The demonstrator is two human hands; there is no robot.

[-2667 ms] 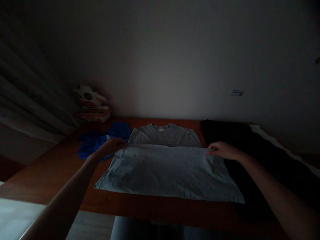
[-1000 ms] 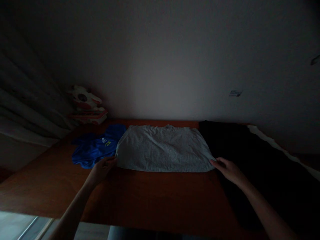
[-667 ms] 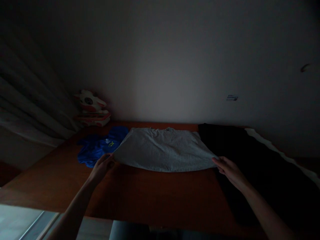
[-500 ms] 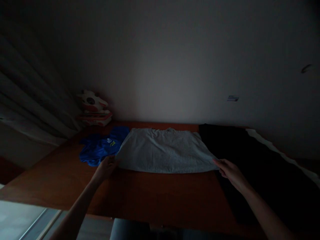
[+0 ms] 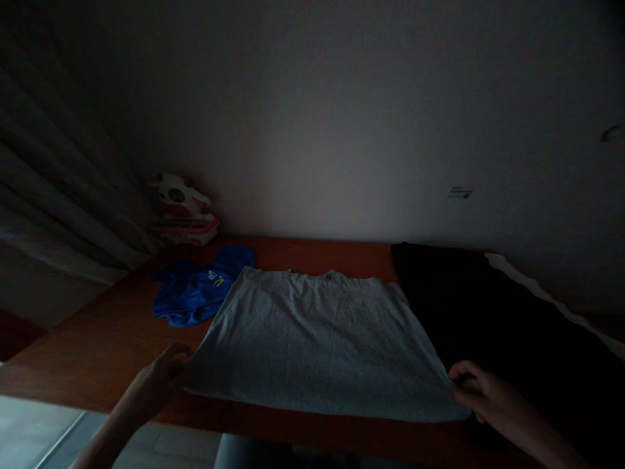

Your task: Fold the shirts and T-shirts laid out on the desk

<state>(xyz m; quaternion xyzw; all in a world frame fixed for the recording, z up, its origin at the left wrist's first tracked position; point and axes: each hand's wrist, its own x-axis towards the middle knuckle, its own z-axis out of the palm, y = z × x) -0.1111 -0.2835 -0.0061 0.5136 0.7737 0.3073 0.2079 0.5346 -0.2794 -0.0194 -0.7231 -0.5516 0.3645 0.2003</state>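
A light grey garment (image 5: 317,345), perhaps a shirt, lies spread on the wooden table, its wide edge towards me and some wrinkles near the far edge. My left hand (image 5: 163,378) is at its near left corner, fingers closed on the cloth. At the near right corner, my right hand (image 5: 478,387) pinches the side edge between thumb and fingers. A crumpled blue shirt (image 5: 190,293) with a small white and yellow print rests just left of the grey one. To the right, a large black cloth (image 5: 488,319) lies beside and partly under the grey garment's edge.
The brown tabletop (image 5: 107,339) meets a pale wall (image 5: 332,130) at the back. A cow-like figure (image 5: 178,195) sits on a box (image 5: 190,231) in the far left corner, near a curtain (image 5: 49,182). Something white (image 5: 527,280) edges the black cloth. The room is dim.
Both hands have drawn the grey garment towards me and spread further apart. Its near edge is now close to the table's front edge; its far edge has slid nearer too.
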